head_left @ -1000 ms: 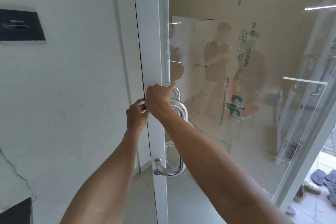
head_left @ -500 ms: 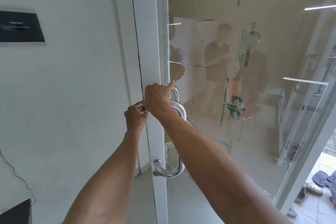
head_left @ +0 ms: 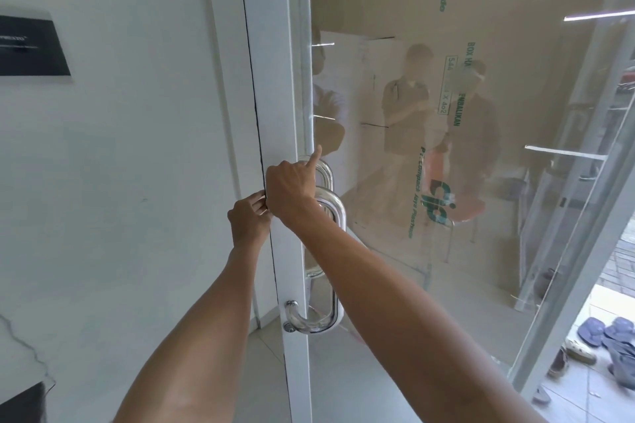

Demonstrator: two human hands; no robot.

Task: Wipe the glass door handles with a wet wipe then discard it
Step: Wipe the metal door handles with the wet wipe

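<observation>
A chrome loop door handle [head_left: 336, 216] is fixed to the white frame [head_left: 275, 79] of the glass door [head_left: 481, 268]. A matching handle [head_left: 327, 172] shows behind the glass. My right hand [head_left: 290, 187] grips the top of the near handle, its index finger pointing up against the glass. My left hand [head_left: 247, 220] sits just to the left, fingers curled at the dark seam between frame and wall. What its fingers hold is hidden by my right hand. No wet wipe can be made out.
A white wall with a black sign [head_left: 31, 48] fills the left side. Cardboard sheets and reflections of people show in the glass. Several sandals and shoes [head_left: 611, 336] lie on the floor at the lower right, past the door's far edge.
Both hands stay at the top of the handle; only the view has drifted slightly.
</observation>
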